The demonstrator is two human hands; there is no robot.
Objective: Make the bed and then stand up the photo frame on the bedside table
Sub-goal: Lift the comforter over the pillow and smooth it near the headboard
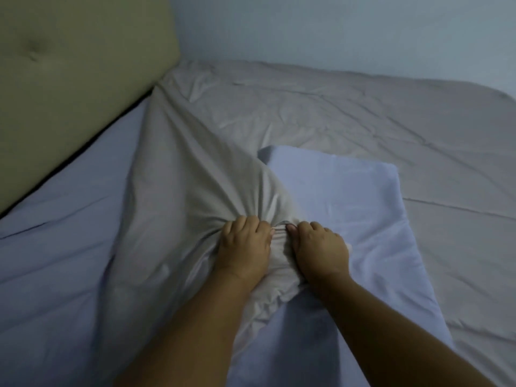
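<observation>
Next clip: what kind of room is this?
Most likely a bedroom: a padded headboard, a bed with a rumpled grey cover, and a pale blue pillow beside both hands gripping the fabric.

Light level: dim, with a cool blue-grey cast over the whole picture.
Source: no lamp or window showed; the light was soft and even, a little brighter on the wall [349, 26] toward 1 o'clock.
Shadows: faint and diffuse; a dark line ran under the headboard [72, 79] at 9 o'clock, and soft shade lay in the folds of the grey blanket [321, 107].
Glare: a weak sheen on the bunched cloth at the centre.
Blur: slight softness throughout; the forearms at 6 o'clock were least sharp.
Distortion: wide-angle bending of the bed's [55, 261] far edge toward 2 o'clock.
</observation>
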